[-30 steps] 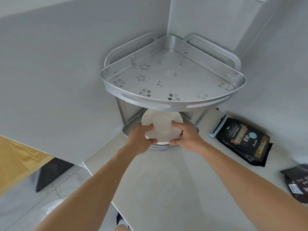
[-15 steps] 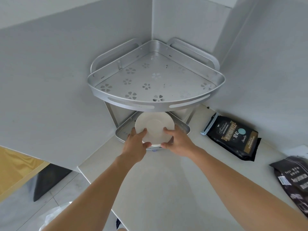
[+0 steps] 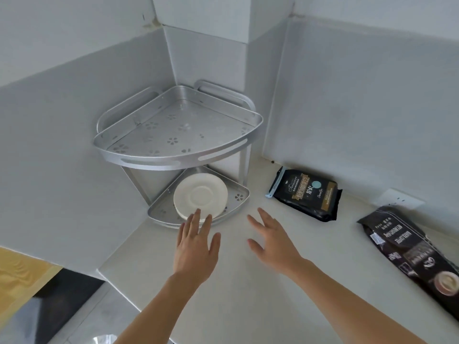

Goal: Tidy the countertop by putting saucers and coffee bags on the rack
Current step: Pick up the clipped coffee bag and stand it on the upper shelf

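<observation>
I have both hands empty over the pale desk (image 3: 248,281), fingers spread and holding nothing. My left hand (image 3: 196,247) hovers just in front of the rack (image 3: 178,155), its fingertips overlapping the near edge of the saucers (image 3: 200,194) from this view; I cannot tell whether they touch. My right hand (image 3: 275,242) hangs beside it, apart from everything.

The saucers sit stacked on the lower shelf (image 3: 238,197) of the rack, slightly over its front rim. I judge that part of the task done. The upper shelf (image 3: 173,127) carries nothing.

That leaves the 2 coffee bags, both lying flat on the desk to my right. The nearer coffee bag (image 3: 305,192) lies beyond and to the right of my right hand, near the rack's right leg, with its long axis running left to right and its clipped end pointing towards the rack. The far coffee bag (image 3: 409,254) lies well apart at the right edge, its long axis running diagonally away from me, and is partly cut off by the view.

My right hand is plainly the closer one to both bags, so I would send it forward and right to the nearer bag, gripping across its short width. The upper shelf looks like the likely place for it.
</observation>
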